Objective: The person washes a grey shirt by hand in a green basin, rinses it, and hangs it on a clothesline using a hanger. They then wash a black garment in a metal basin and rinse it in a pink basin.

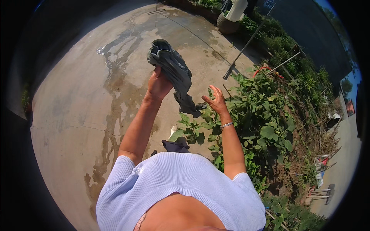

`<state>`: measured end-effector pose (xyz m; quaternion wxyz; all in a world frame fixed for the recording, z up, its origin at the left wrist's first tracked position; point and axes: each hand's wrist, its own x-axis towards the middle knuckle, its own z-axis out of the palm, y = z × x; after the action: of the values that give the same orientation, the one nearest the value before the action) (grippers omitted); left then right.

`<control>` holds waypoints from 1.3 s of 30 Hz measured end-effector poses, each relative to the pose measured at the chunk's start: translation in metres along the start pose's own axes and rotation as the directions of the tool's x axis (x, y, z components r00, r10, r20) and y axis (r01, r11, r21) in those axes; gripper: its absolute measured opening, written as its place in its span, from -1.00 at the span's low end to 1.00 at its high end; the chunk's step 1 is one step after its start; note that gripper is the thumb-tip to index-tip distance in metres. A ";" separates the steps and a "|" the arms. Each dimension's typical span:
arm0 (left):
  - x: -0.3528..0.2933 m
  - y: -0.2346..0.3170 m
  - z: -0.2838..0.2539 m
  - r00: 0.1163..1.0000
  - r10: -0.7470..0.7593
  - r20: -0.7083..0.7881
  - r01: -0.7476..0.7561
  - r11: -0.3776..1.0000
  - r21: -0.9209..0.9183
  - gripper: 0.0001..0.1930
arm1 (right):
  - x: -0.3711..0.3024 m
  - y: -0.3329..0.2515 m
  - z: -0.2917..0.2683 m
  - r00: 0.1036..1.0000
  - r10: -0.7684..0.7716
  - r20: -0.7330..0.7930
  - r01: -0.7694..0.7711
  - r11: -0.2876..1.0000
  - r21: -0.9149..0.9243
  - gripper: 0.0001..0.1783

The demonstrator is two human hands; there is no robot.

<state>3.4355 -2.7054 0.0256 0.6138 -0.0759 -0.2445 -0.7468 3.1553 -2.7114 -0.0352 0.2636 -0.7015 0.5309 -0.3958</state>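
A bunched, dark grey-green garment (171,67) hangs in front of me, twisted into folds. My left hand (158,84) is closed on its upper part from below, and most of those fingers are hidden behind the fabric. The lower end of the garment droops to the right, toward my right hand (216,101). That hand is apart from the cloth, its thumb and fingers spread with nothing between them. A silvery bracelet (226,124) circles my right wrist.
Leafy green plants (266,115) grow close on my right. A metal stand's pole (246,45) rises ahead right, near a large pot (227,25) with a pale cloth above it. Wet streaks mark the concrete ground (73,100). Long-handled tools (322,192) lie far right.
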 end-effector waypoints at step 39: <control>0.815 -0.111 -0.364 0.976 0.018 0.219 -0.219 0.149 0.964 -0.55 | 0.842 0.164 -0.131 0.863 -0.208 -0.460 0.323 0.928 0.185 -0.73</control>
<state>3.2058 -3.5753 0.0159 0.5517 0.2632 -0.7096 -0.3506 3.0614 -3.5561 0.1388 0.1699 -0.6228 0.4176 -0.6394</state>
